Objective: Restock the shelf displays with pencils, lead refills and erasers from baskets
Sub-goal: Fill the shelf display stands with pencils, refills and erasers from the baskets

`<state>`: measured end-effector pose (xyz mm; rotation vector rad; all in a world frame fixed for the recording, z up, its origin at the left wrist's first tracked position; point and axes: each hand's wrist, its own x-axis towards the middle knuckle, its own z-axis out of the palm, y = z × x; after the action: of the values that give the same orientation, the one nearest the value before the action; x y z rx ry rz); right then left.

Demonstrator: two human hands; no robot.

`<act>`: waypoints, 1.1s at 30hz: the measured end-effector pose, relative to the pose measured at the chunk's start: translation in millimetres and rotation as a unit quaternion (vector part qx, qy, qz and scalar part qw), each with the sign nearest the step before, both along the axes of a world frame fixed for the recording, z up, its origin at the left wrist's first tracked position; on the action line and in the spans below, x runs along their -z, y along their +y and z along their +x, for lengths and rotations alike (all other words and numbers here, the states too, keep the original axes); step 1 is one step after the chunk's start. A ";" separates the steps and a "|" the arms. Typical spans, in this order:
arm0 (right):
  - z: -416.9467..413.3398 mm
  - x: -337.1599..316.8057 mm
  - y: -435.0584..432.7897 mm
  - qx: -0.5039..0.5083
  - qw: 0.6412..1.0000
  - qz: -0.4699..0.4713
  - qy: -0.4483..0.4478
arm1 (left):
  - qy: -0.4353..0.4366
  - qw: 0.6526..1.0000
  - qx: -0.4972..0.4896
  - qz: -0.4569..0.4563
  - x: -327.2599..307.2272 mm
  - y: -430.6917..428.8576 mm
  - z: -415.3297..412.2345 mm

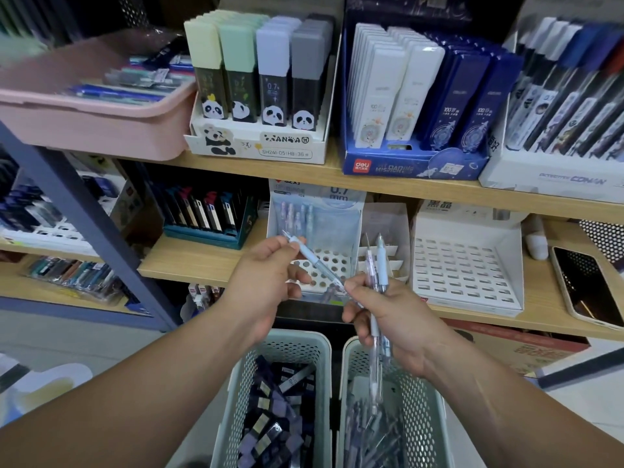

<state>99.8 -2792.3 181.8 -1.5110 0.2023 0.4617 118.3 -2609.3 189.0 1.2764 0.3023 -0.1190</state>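
Left hand (266,282) pinching one pencil (314,261) just over the holed stand (334,265). Right hand (391,319) grips a bunch of pencils (381,261) beside it. Stand's mostly bare and the baskets (293,336) below it are full, so I'd say I've barely started.

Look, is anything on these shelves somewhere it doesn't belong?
Yes: a black smartphone in a pale case lies flat on the wooden lower shelf, right of the white slotted display tray. It looks out of place because everything around it is boxed stationery stock.
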 end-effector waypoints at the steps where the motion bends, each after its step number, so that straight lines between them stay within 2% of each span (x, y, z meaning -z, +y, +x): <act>1: 1.4 0.1 -0.6 0.017 1.000 -0.001 -0.004 | -0.006 1.000 0.003 -0.003 -0.4 1.7 0.7; 5: 7.8 -2.4 -7.2 0.094 0.995 0.006 -0.021 | -0.030 0.997 0.063 -0.012 0.4 13.3 2.6; 8: 10.3 -3.1 -12.3 0.116 0.993 0.001 -0.034 | 0.011 0.988 0.152 0.028 0.8 15.8 1.7; 10: 9.4 -2.5 -12.7 0.110 0.993 -0.013 -0.044 | 0.039 0.972 0.218 0.079 2.2 13.0 -1.5; 13: 4.2 -1.9 -8.1 0.068 0.995 -0.042 -0.065 | 0.054 0.957 0.267 0.102 5.2 5.8 -8.7; 16: -0.9 -1.7 -1.5 0.050 0.994 -0.053 -0.079 | 0.049 0.954 0.276 0.105 7.0 -0.9 -13.4; 24: -1.8 -4.3 -0.8 0.078 0.995 -0.034 -0.055 | 0.004 0.956 0.258 0.138 10.8 -3.9 -12.4; 29: 0.7 -2.7 -1.1 0.061 0.994 -0.051 -0.069 | -0.007 0.964 0.236 0.123 12.0 -4.4 -12.6; 33: 1.4 3.0 -0.7 0.057 0.993 -0.074 -0.066 | -0.026 0.951 0.240 0.194 14.3 -0.4 -10.7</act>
<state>101.2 -2793.0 178.8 -1.6588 0.2219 0.2585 107.6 -2609.6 174.6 1.7243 -0.0427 -0.4583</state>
